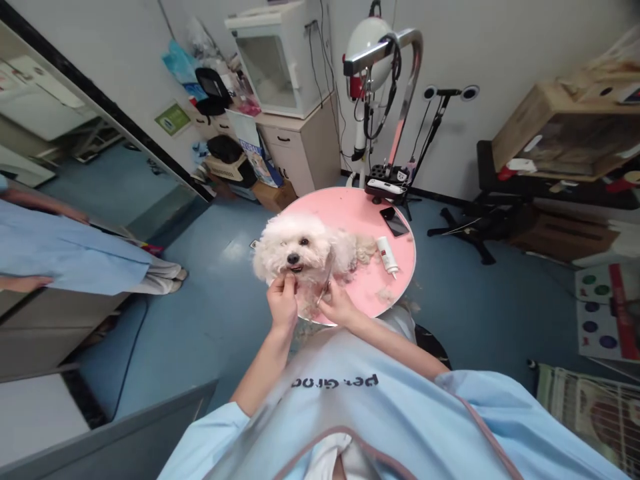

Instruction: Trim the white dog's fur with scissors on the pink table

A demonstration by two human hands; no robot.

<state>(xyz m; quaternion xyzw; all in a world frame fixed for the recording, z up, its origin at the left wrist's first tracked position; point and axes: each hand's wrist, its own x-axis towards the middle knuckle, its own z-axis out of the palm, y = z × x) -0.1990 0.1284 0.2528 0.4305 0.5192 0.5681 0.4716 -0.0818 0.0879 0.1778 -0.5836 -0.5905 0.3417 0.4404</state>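
A small fluffy white dog (300, 250) sits on a round pink grooming table (360, 213), facing me. My left hand (283, 303) is closed, pinching the fur under the dog's chin. My right hand (337, 307) is closed round a pair of scissors (327, 273), whose blades point up beside the dog's cheek and ear. Loose white fur lies on the table near the dog.
A white bottle (387, 257), a black phone (394, 221) and a tool holder (387, 183) rest on the table's far side. A dryer stand (373, 73) rises behind. A cabinet (297, 143) stands at the back. A mirror (75, 220) at left reflects a person.
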